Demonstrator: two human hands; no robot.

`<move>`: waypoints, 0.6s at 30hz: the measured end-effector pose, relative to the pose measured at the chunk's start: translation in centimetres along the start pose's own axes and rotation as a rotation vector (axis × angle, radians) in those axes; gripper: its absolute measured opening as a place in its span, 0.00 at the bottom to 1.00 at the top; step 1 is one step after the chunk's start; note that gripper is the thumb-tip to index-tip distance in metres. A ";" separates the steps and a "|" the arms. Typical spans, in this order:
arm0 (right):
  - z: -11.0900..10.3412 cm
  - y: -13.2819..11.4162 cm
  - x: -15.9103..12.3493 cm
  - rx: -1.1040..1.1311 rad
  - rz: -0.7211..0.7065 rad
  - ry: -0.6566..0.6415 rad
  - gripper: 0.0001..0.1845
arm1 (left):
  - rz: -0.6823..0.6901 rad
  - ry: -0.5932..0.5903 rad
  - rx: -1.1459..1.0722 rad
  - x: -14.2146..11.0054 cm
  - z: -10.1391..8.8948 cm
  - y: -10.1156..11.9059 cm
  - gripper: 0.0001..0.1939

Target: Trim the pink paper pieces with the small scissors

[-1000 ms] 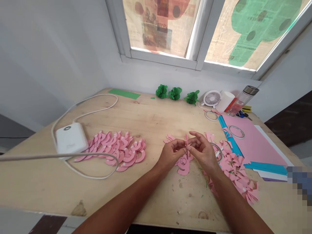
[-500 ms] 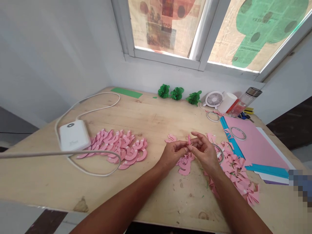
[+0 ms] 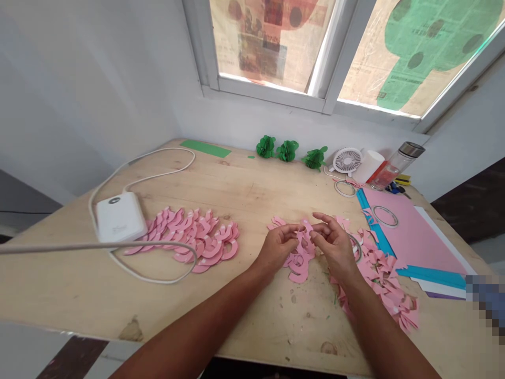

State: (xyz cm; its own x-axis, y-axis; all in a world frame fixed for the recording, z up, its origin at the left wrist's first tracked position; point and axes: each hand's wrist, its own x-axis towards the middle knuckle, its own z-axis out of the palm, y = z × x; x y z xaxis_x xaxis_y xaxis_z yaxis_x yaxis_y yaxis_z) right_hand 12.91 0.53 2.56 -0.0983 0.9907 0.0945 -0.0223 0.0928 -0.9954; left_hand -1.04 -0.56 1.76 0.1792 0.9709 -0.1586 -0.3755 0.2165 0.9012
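Between my two hands is a pink paper cutout (image 3: pixel 307 226), its flat side turned toward me. My left hand (image 3: pixel 275 246) pinches at its left side with thumb and fingers. On the other side, the thumb and fingertips of my right hand (image 3: pixel 334 243) grip the right edge, with one finger lifted away. Just below the hands lie a few curved pink paper pieces (image 3: pixel 299 275). More pink strips (image 3: pixel 278 222) rest behind my left hand. A large heap of pink scraps (image 3: pixel 389 284) spreads beside and partly under my right forearm.
Left stands an overlapping pile of pink arcs (image 3: pixel 211 247), near a white power bank (image 3: pixel 120 217) with a looping cable (image 3: pixel 158 246). Green paper ornaments (image 3: pixel 288 150), a small fan (image 3: pixel 347 161) and a bottle (image 3: pixel 398 166) line the back. Pink sheets (image 3: pixel 410 226) and tape rolls (image 3: pixel 385 216) lie right.
The pink cutout was seen nearly edge-on and narrow; now it is turned and shows its broader face. My hands have moved slightly apart.
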 end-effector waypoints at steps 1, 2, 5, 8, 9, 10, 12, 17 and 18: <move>-0.1 0.1 0.0 -0.006 0.001 0.008 0.21 | -0.003 0.003 0.002 0.0 0.0 -0.1 0.19; -0.1 0.1 0.0 -0.011 0.002 0.016 0.21 | -0.007 0.005 0.010 0.0 -0.1 -0.1 0.19; -0.2 0.2 0.1 -0.020 0.006 0.038 0.21 | -0.006 0.019 0.044 0.1 -0.2 -0.1 0.19; -0.1 0.0 0.1 -0.026 0.013 0.064 0.22 | 0.004 0.038 0.068 0.0 -0.1 0.0 0.18; 0.0 -0.1 0.1 -0.034 0.020 0.071 0.22 | 0.003 0.040 0.075 0.0 -0.1 0.1 0.18; 0.0 -0.2 0.0 -0.044 0.030 0.077 0.22 | 0.000 0.040 0.080 0.0 -0.1 0.2 0.17; 0.1 -0.4 0.0 -0.052 0.047 0.083 0.23 | -0.017 0.039 0.077 0.0 0.0 0.3 0.15; 0.1 -0.3 0.1 0.008 0.042 0.072 0.22 | -0.043 0.047 0.032 -0.1 -0.2 0.2 0.08; 0.0 -0.2 0.1 0.021 0.040 0.065 0.22 | -0.040 0.047 0.026 -0.1 -0.2 0.2 0.07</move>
State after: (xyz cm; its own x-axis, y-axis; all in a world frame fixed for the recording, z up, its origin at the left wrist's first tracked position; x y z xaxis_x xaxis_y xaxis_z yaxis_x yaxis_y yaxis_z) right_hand 12.88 0.60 2.73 -0.0345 0.9980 0.0529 -0.0408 0.0515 -0.9978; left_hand -1.32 -0.59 1.89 0.1507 0.9653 -0.2132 -0.3453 0.2535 0.9036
